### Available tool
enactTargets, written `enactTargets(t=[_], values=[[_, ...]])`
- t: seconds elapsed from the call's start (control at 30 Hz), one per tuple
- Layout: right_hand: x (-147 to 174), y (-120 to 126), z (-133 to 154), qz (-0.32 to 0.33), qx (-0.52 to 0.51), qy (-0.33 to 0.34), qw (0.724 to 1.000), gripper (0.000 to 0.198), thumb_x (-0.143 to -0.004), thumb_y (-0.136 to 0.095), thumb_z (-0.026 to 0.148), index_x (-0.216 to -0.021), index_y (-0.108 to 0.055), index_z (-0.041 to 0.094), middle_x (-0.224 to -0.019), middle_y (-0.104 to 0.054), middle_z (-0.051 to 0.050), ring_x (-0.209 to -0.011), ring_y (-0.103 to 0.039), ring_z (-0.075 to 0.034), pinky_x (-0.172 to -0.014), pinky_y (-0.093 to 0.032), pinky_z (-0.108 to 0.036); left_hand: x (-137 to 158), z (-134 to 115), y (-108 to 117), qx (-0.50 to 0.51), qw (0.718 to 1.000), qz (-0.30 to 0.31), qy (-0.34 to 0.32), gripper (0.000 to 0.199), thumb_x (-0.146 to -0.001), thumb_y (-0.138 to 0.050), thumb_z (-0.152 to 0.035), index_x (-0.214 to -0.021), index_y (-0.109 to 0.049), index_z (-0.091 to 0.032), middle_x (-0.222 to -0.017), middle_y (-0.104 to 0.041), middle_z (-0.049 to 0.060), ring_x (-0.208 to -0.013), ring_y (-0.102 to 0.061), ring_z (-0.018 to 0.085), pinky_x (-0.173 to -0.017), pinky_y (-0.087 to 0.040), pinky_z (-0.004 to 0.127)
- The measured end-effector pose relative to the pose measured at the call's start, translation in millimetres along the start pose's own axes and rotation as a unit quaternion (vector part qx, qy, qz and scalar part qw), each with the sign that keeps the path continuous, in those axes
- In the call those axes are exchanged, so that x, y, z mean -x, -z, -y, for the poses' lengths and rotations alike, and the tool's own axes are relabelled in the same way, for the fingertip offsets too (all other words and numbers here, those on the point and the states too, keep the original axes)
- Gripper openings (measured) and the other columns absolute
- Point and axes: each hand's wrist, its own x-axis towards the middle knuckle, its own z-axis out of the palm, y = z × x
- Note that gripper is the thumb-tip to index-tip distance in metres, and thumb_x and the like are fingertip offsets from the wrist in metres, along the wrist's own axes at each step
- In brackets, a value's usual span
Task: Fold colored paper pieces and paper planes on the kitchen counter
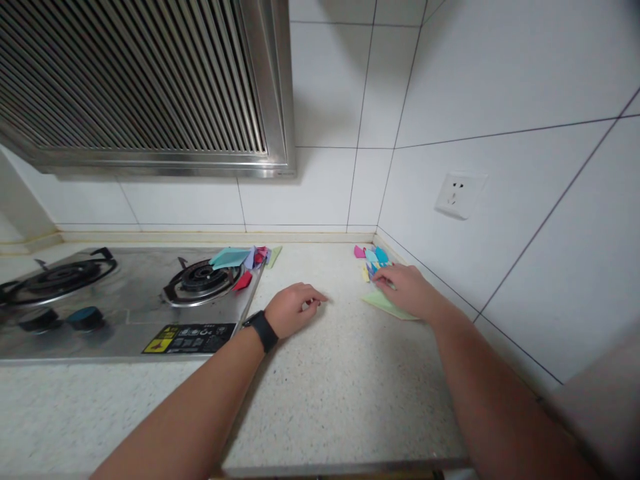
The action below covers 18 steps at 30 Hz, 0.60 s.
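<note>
My right hand (pixel 407 288) reaches into a small cluster of folded paper pieces near the wall corner. Its fingers are pinched at a blue folded paper piece (pixel 373 268). Around it lie a pink piece (pixel 359 251), a light blue piece (pixel 371 256), a brighter blue piece (pixel 381 255) and a yellow piece (pixel 365 273). A light green folded paper (pixel 387 305) lies flat on the counter, partly under that hand. My left hand (pixel 295 310), with a black watch on the wrist, hovers over or rests on the counter. Its index finger is stretched out and nothing shows in it.
At left is a steel gas stove (pixel 135 287) with black burners and two knobs. On its right edge lie more folded papers: teal (pixel 230 258), purple (pixel 253 259), red (pixel 243 281) and green (pixel 275 257). A range hood (pixel 293 100) hangs above. A wall socket (pixel 459 195) is at right.
</note>
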Motion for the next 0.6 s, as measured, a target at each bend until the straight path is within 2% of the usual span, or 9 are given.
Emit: enactTargets(t=[0.1,0.23,0.4,0.53,0.6], values=[[-3.2,-1.8,17.7,-0.033,-0.052,0.052,0.997,0.022,-0.089,-0.047,0.025,-0.092,-0.068,0.021,-0.093,-0.070,-0.005,-0.091,-0.059,-0.021,-0.084,-0.038,-0.034,-0.3,-0.3,0.8,-0.013,1.000,0.009,0.007,0.024,-0.087,-0.049,-0.020,-0.100,-0.069,-0.022,-0.090,-0.068,0.003,-0.082,-0.057,0.016,-0.079,-0.042,0.028],[-3.6,-14.2,39.6,0.000,-0.128,0.113,0.985,0.018,-0.087,-0.050,0.021,-0.090,-0.068,0.020,-0.085,-0.068,-0.005,-0.082,-0.058,-0.018,-0.077,-0.041,-0.030,-0.4,1.0,-0.8,-0.032,0.999,0.029,0.010,0.024,-0.088,-0.048,-0.021,-0.100,-0.069,-0.022,-0.089,-0.068,0.003,-0.082,-0.057,0.016,-0.079,-0.043,0.028],[-3.5,-24.3,47.4,0.034,-0.169,0.112,0.979,0.017,-0.085,-0.052,0.020,-0.089,-0.068,0.020,-0.080,-0.067,-0.004,-0.075,-0.057,-0.016,-0.069,-0.040,-0.027,-0.7,7.4,-3.3,-0.097,0.993,0.039,0.055,0.024,-0.087,-0.048,-0.024,-0.099,-0.069,-0.024,-0.092,-0.068,0.003,-0.087,-0.058,0.018,-0.080,-0.044,0.029],[-3.0,-23.9,40.9,0.038,-0.150,0.104,0.982,0.018,-0.085,-0.050,0.019,-0.087,-0.068,0.019,-0.081,-0.067,-0.004,-0.077,-0.057,-0.017,-0.070,-0.040,-0.028,-1.0,19.0,17.8,-0.211,0.969,0.024,0.124,0.024,-0.086,-0.048,-0.028,-0.095,-0.070,-0.024,-0.097,-0.069,0.005,-0.098,-0.057,0.022,-0.080,-0.045,0.031],[-2.7,-23.5,37.7,0.042,-0.142,0.103,0.984,0.019,-0.085,-0.049,0.019,-0.086,-0.068,0.018,-0.081,-0.068,-0.005,-0.077,-0.058,-0.017,-0.070,-0.040,-0.028,1.2,27.6,38.9,-0.261,0.944,-0.040,0.196,0.027,-0.088,-0.046,-0.028,-0.101,-0.068,-0.023,-0.101,-0.068,0.007,-0.100,-0.058,0.022,-0.084,-0.045,0.031]])
